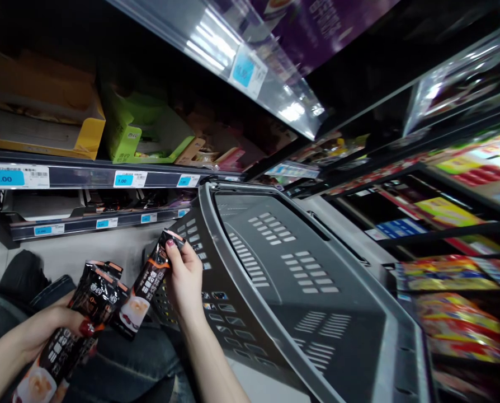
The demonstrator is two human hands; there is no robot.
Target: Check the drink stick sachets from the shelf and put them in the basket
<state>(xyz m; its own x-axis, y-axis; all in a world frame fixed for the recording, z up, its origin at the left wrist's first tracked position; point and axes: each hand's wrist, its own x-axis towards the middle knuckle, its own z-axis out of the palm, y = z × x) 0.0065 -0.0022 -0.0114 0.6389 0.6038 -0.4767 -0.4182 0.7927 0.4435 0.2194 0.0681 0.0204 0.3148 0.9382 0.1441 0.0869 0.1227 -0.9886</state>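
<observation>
In my left hand (59,327) is a bunch of black stick sachets (97,294) with orange trim, each printed with a picture of a cup of milky drink. My left thumb presses across the bunch, and the fingers beneath are mostly hidden. Pinched by its top end, a single black sachet (143,296) of the same kind hangs tilted from my right hand (185,274). Its lower end is beside the bunch, over my knees. Just right of my right hand stands a grey plastic shopping basket (300,246) with slotted walls.
Ahead, a shelf holds a yellow carton (88,134), a green carton (126,134) and a pink-edged carton (231,158). Price labels (130,179) line its edge. A lower shelf (78,228) bears dark packets. An overhanging clear shelf edge (270,84) crosses above; packed shelves (463,330) stand right.
</observation>
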